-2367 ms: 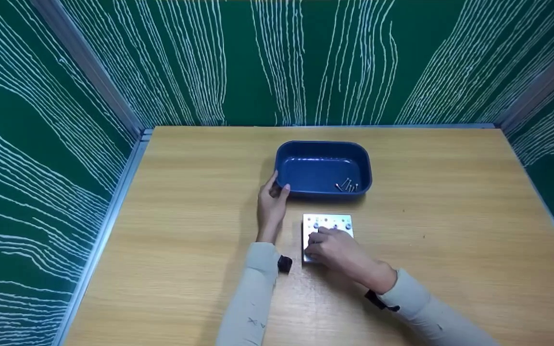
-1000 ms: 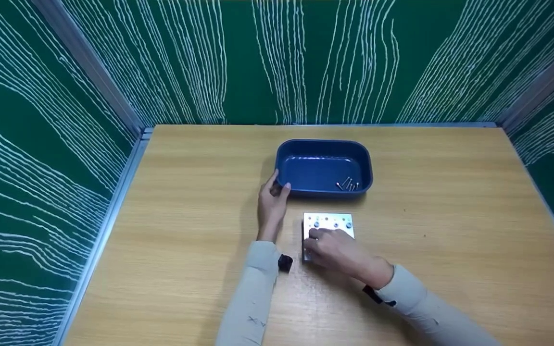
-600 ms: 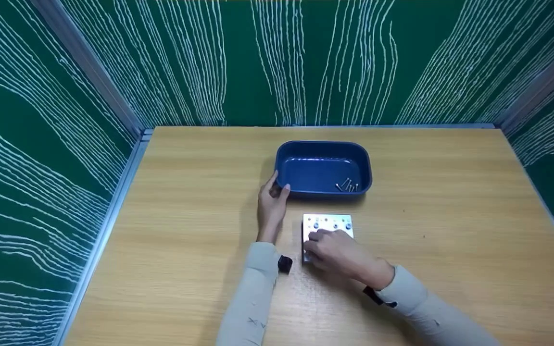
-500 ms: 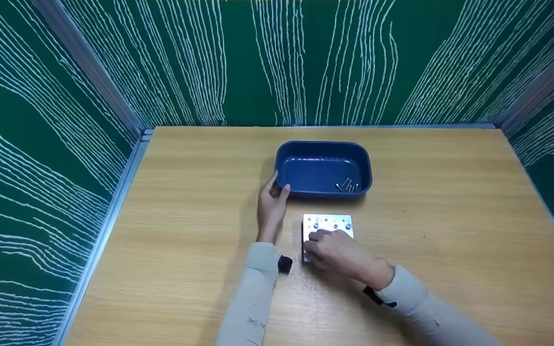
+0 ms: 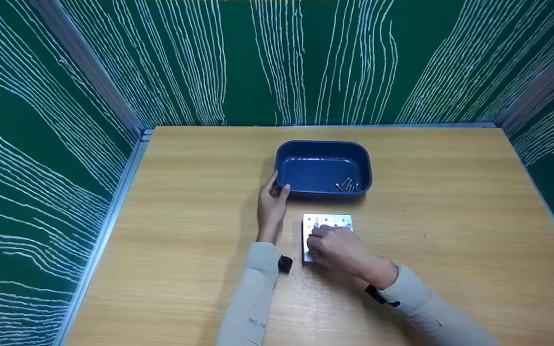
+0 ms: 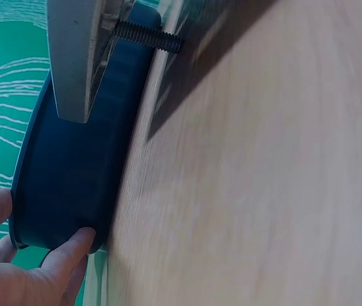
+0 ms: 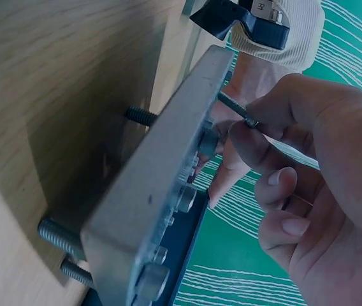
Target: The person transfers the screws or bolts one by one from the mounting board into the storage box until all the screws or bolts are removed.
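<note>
In the head view, my left hand holds the left front corner of a blue tray. The left wrist view shows its fingers against the tray's wall. My right hand is over a silver metal plate in front of the tray. Between thumb and fingertips it pinches a thin screw, whose shank end is right at the plate's face. Socket-head bolts of differing sizes sit in the plate, and threaded ends stick out underneath.
Several loose screws lie in the tray's front right corner. The wooden table is bordered by green walls with white wavy lines. A black wrist camera sits beside the left cuff.
My right hand has shifted slightly to the right over the plate. The left hand, the tray and the plate stay in place.
</note>
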Tool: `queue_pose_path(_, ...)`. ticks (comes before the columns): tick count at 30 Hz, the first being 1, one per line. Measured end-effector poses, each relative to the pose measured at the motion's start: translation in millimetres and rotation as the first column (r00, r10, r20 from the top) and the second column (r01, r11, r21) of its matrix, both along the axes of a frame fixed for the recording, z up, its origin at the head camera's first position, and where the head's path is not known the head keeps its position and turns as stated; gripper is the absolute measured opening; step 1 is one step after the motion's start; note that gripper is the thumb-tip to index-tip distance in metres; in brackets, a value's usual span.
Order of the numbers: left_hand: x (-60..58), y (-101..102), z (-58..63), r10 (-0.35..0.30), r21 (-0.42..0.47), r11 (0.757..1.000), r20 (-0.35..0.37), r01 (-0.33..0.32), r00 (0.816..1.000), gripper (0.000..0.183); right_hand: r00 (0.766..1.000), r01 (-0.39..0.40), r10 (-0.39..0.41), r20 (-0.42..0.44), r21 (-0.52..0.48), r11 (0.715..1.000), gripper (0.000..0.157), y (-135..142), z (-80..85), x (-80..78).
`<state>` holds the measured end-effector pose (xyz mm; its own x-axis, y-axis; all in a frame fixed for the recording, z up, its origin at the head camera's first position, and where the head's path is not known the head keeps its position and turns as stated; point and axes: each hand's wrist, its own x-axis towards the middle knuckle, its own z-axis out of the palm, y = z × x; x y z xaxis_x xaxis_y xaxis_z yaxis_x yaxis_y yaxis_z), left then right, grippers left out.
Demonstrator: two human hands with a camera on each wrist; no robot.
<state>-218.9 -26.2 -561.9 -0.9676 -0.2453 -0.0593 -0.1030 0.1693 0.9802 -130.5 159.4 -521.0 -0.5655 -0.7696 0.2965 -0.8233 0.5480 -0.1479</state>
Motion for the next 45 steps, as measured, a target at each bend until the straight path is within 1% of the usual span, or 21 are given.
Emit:
queue_pose_path(3,-1.0,0.2,-0.1,-0.004,0.001,1.000,-0.002,0.004,1.000,0.055,0.999,0.022,-0.023,0.041,0.015,1.000,0.009,2.6,5.0,-0.8)
queue_pose_path(6,-1.6,0.2,0.4,-0.007,0.000,1.000,0.000,0.007,1.000,0.055,0.995,0.047,-0.050,0.081,0.031,0.998,0.012,4.9,10.4,-2.3)
queue_pose_path(8,-1.4,0.2,1.2,-0.010,0.011,1.000,-0.002,0.010,1.000,0.055,0.994,0.062,-0.064,0.092,0.030,0.998,0.013,6.5,12.6,-3.9)
queue_pose_path(12,-1.3,0.8,2.4,-0.016,0.062,0.998,-0.025,0.018,1.000,0.055,0.994,0.075,-0.074,0.080,-0.009,0.997,0.012,10.9,14.8,-7.3)
queue_pose_path(14,-1.5,1.4,3.2,-0.016,0.077,0.997,-0.036,0.019,0.999,0.055,0.995,0.077,-0.075,0.059,-0.035,0.996,0.013,13.3,15.4,-9.2)
queue_pose_path(18,-2.0,1.9,3.8,-0.010,0.061,0.998,-0.021,0.011,1.000,0.055,0.996,0.084,-0.082,0.027,-0.086,0.993,0.016,18.4,16.5,-13.5)
queue_pose_path(21,-2.5,2.5,4.4,-0.008,0.074,0.997,-0.008,0.009,1.000,0.055,0.995,0.097,-0.092,0.048,-0.111,0.989,0.017,22.4,18.3,-17.1)
queue_pose_path(24,-3.1,2.8,4.7,-0.007,0.087,0.996,0.000,0.007,1.000,0.056,0.991,0.119,-0.111,0.077,-0.111,0.987,0.017,25.9,21.1,-21.0)
queue_pose_path(26,-3.2,2.8,4.4,-0.006,0.080,0.997,0.000,0.006,1.000,0.055,0.989,0.132,-0.124,0.079,-0.104,0.986,0.018,27.9,23.0,-23.4)
queue_pose_path(33,-2.6,1.7,3.2,-0.009,0.047,0.999,0.020,0.008,1.000,0.056,0.989,0.145,-0.143,0.031,-0.087,0.986,0.017,33.9,26.3,-30.4)
queue_pose_path(37,-1.7,1.0,2.9,-0.012,0.023,1.000,0.022,0.011,1.000,0.056,0.988,0.152,-0.151,0.021,-0.106,0.983,0.016,36.9,26.2,-34.3)
queue_pose_path(42,-0.6,0.5,1.3,-0.010,0.034,0.999,0.001,0.010,1.000,0.056,0.989,0.145,-0.148,-0.016,-0.134,0.980,0.018,40.5,26.1,-39.5)
queue_pose_path(45,0.7,0.4,1.2,-0.008,0.046,0.999,-0.004,0.008,1.000,0.056,0.988,0.153,-0.156,-0.012,-0.133,0.979,0.018,42.9,26.5,-42.4)
